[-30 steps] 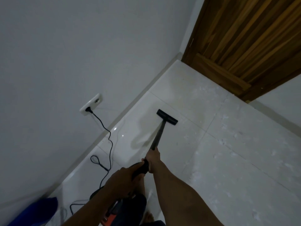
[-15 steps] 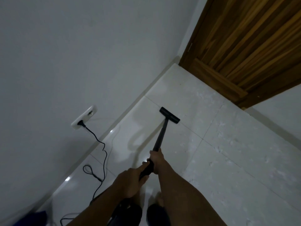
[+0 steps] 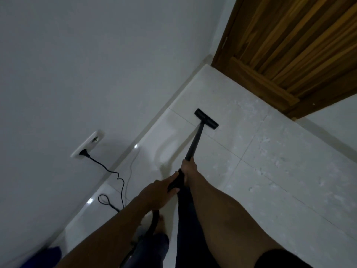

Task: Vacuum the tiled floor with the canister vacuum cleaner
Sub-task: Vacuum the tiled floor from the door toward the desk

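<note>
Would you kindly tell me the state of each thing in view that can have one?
White tiled floor, speckled with debris on the right.
Black flat vacuum floor nozzle, flat on the floor.
Black vacuum wand, tilted, held.
Black plug, plugged into the white wall socket.
Black power cord, slack, looped on the floor.
Brown wooden door, appears shut.

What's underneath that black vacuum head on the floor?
The white tiled floor, with a grout line running close by. The vacuum head sits on the tile, so any dust directly beneath it is covered from view.
</note>
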